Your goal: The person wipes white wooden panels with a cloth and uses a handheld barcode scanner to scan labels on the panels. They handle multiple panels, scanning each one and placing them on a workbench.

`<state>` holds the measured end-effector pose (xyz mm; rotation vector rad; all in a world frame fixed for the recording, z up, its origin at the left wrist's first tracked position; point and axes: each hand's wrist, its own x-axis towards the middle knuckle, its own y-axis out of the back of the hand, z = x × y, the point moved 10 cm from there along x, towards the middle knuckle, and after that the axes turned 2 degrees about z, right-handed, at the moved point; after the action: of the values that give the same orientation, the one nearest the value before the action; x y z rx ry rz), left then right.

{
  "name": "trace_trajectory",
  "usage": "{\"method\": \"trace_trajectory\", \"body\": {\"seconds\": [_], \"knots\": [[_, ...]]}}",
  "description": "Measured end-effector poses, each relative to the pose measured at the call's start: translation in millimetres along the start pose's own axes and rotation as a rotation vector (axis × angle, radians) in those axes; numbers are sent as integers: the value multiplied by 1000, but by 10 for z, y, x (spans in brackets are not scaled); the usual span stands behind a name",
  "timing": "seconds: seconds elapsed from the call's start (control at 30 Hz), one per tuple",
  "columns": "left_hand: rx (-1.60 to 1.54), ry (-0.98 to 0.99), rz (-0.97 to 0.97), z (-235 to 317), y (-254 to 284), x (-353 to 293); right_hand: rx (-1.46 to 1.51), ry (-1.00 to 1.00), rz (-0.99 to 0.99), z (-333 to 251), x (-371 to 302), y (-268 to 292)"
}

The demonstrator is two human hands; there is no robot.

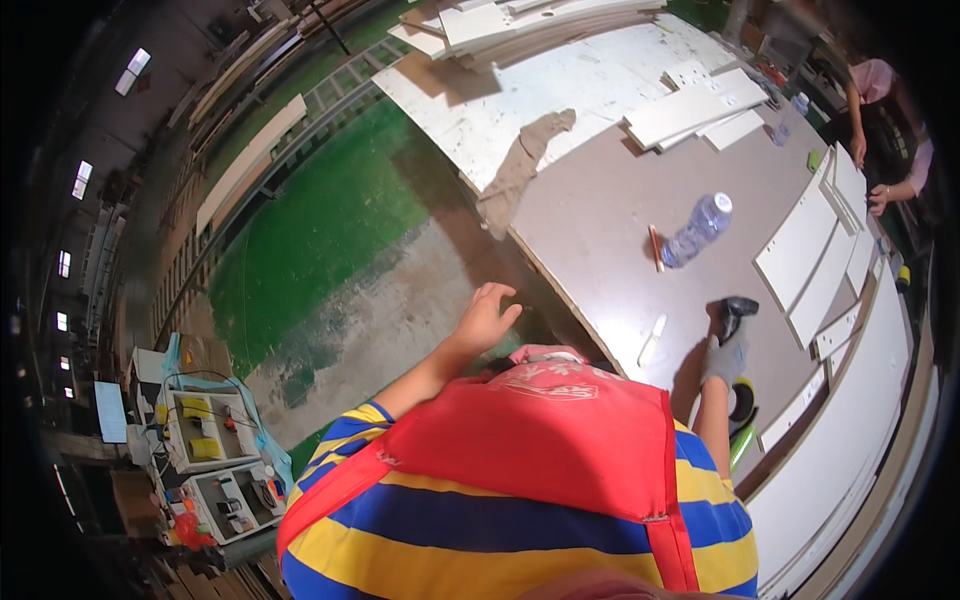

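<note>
My right hand (pixel 726 358), in a grey glove, is closed around a black hand tool (pixel 738 308) above the tabletop (pixel 600 250); its exact kind is unclear. My bare left hand (pixel 485 320) hangs off the table's near left edge, fingers apart and slightly bent, holding nothing. On the table, left of the gloved hand, lies a slim white object (pixel 653 340). Farther off, a clear plastic bottle (pixel 700 230) lies beside a thin reddish-brown stick (pixel 656 248). Partly hidden by my right forearm is a black and yellow roll (pixel 742 402), near a green object (pixel 742 445).
White panels (pixel 815 265) lie along the right, where another person's hands (pixel 878 198) touch one. More boards (pixel 695 108) and a brown cloth (pixel 525 170) rest farther back. A cart with bins (pixel 208 430) stands left on the green floor (pixel 320 220).
</note>
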<state>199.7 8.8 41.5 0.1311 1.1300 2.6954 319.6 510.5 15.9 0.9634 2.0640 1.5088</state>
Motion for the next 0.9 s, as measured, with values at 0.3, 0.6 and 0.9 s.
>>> {"method": "trace_trajectory", "body": {"seconds": [0.3, 0.6, 0.9], "knots": [[422, -392, 173, 25, 107, 1787, 299, -38, -113, -569, -725, -116], [34, -116, 9, -721, 450, 3941, 266, -404, 2, -832, -1186, -609], [-1201, 289, 165, -750, 2108, 5532, 733, -418, 44, -892, -1401, -1186]]}}
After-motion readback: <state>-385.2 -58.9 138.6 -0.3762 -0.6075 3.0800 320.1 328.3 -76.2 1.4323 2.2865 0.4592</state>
